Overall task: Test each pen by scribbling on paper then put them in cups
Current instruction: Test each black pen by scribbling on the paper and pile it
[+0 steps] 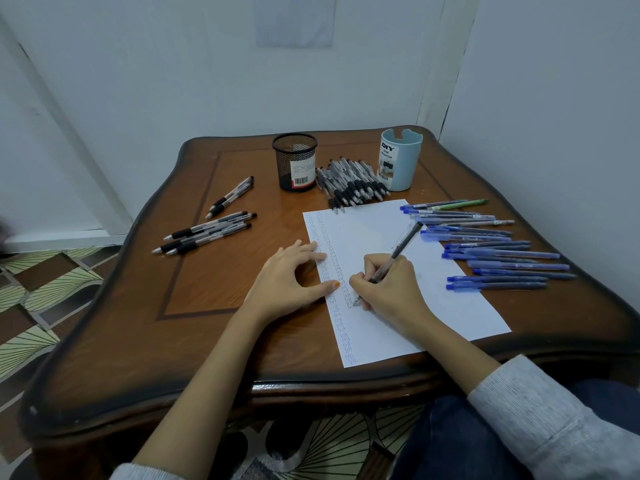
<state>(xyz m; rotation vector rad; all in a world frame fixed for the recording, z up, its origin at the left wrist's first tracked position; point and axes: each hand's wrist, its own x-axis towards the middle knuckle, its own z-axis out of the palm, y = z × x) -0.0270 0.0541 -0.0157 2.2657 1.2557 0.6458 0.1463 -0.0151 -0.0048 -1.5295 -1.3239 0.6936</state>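
My right hand [388, 289] grips a dark pen [403, 245] with its tip down on the white paper [450, 306], beside columns of small written marks. My left hand [287, 275] lies flat with its fingers spread, pressing the paper's left edge. At the back stand a black mesh cup [296, 162] and a light blue cup [400, 161]. A heap of black-grip pens [353, 183] lies between the two cups. Several blue pens [485, 247] lie in a row along the right of the paper.
Two small groups of black-grip pens [207, 232] lie on the left of the brown wooden table [194, 341]. White walls close in behind and to the right. Patterned floor tiles [41, 282] show on the left. My knee in dark trousers is under the near right edge.
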